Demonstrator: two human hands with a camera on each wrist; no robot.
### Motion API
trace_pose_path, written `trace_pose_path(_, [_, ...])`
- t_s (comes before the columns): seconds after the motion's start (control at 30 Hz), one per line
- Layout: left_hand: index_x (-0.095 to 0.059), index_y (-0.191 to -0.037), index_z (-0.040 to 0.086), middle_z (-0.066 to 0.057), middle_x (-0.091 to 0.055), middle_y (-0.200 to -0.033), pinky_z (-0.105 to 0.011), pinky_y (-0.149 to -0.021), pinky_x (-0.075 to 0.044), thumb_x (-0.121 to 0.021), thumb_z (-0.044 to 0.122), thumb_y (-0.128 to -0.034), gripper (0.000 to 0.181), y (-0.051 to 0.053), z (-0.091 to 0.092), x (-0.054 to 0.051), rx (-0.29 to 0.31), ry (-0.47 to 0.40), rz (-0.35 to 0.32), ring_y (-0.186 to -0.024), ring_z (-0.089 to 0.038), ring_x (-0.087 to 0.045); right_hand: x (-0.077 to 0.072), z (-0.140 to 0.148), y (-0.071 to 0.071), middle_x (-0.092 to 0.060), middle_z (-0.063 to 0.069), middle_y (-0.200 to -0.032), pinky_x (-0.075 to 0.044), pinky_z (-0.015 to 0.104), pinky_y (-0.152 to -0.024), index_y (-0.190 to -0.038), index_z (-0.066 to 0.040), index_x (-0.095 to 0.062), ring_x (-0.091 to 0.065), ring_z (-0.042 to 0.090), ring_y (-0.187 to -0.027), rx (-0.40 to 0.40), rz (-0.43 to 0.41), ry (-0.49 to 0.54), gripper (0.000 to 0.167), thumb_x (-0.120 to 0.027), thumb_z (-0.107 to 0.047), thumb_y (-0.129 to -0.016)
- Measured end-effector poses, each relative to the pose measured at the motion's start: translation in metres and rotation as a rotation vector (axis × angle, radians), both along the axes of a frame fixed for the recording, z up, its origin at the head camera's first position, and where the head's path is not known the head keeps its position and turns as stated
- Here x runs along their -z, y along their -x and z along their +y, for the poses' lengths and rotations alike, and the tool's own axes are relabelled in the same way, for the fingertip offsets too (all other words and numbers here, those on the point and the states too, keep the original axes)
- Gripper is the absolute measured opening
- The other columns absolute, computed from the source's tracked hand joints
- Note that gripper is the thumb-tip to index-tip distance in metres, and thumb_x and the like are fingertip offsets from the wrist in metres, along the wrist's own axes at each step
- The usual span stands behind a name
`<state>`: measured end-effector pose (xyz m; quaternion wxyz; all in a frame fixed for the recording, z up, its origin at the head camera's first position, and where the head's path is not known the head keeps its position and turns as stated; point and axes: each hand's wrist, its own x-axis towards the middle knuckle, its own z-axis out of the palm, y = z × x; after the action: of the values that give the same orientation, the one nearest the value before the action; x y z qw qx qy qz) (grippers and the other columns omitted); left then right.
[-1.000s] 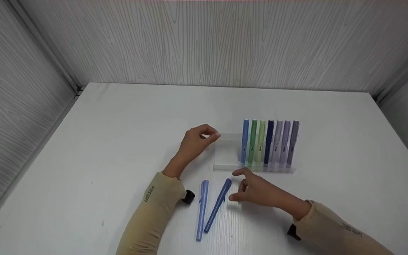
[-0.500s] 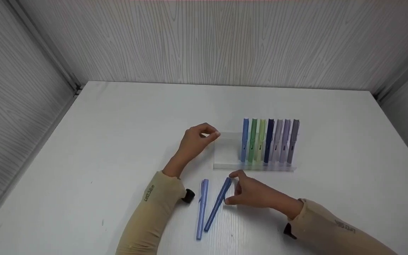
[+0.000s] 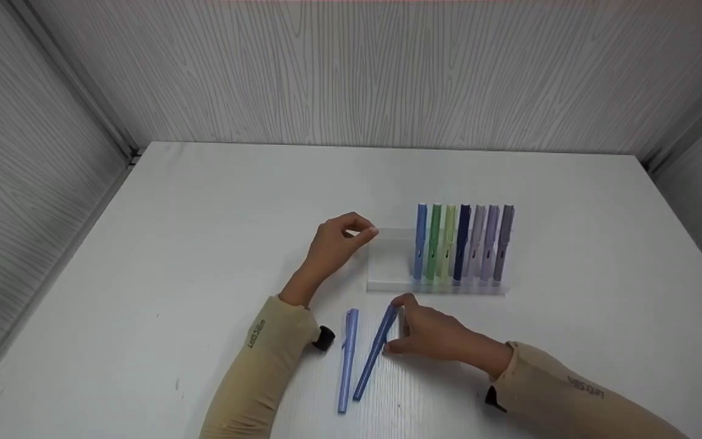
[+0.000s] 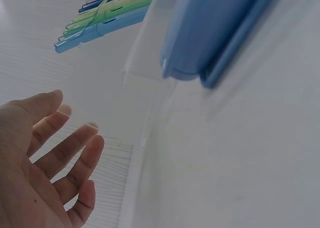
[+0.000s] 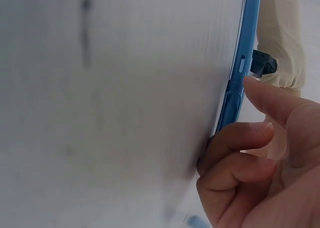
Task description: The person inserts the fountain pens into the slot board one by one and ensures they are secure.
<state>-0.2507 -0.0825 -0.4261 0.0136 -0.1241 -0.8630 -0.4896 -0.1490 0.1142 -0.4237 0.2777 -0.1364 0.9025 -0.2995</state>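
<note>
At the top left corner of a clear acrylic pen stand, my left hand pinches the panel's edge between thumb and fingers. In the left wrist view its fingertips show at the clear sheet. My right hand holds a dark blue capped pen on the table, one finger at the cap end and the thumb on its side. The right wrist view shows the thumb against the pen; the index finger is hidden there. A lighter blue pen lies just left of it.
Several capped pens stand upright in the right part of the stand, from a blue pen to a grey-purple pen. The white table meets a wood-grain wall behind. A blue cap end looms close in the left wrist view.
My right hand has moved left onto the dark blue pen, its finger and thumb closing on it. The pen's lower end has shifted slightly right. The left hand has stayed at the stand.
</note>
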Motion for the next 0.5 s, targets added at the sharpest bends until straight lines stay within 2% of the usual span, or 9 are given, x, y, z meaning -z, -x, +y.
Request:
trace_pose_path(0.23, [-0.071,-0.101,0.018,0.002,-0.072,-0.103,-0.034,-0.089,-0.051,-0.065,0.038,-0.0916,0.023,-0.0001,0.0001,0.0003,-0.012,0.003,-0.020,-0.100,-0.014,-0.063,-0.0002,-0.0044,-0.0034,-0.048,-0.001,-0.064,-0.028,0.030,-0.048,-0.137,-0.014,-0.036,-0.041,0.014,-0.054,-0.022,0.058,-0.071,0.072,-0.076,-0.035,-0.082])
trace_pose_path(0.5, [-0.071,-0.101,0.018,0.002,-0.072,-0.103,-0.034,-0.091,-0.050,-0.065,0.038,-0.0917,0.023,-0.0002,0.0000,-0.0001,-0.012,-0.003,-0.019,-0.102,-0.014,-0.063,-0.0015,-0.0055,-0.0046,-0.048,-0.002,-0.059,-0.027,0.029,-0.045,-0.138,-0.013,-0.036,-0.040,0.012,-0.049,-0.033,0.083,-0.080,0.069,-0.074,-0.031,-0.084])
